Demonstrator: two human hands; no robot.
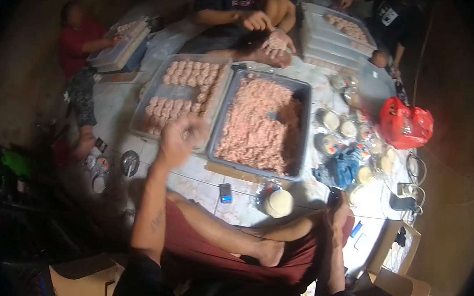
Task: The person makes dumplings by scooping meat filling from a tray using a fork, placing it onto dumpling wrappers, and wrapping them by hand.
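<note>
My left hand (183, 137) is raised near the front edge of a clear plastic tray (158, 89) with rows of meat dumplings (195, 72). Motion smears its fingers, so I cannot tell whether they hold anything. Right of that tray lies a grey tub (304, 125) with pink minced filling (258, 122). By my right knee, my right hand (338, 211) is closed around a small dark object (334, 196) whose kind I cannot make out. A stack of round pale wrappers (279, 203) sits on the floor between my hands.
Across from me a person's hand (277, 44) holds a wrapper with filling. More people work at the left and far right. Stacked trays (334, 41), a red plastic bag (406, 125), packs of wrappers (348, 128), a blue cloth (345, 167) and a cardboard box (399, 244) lie around.
</note>
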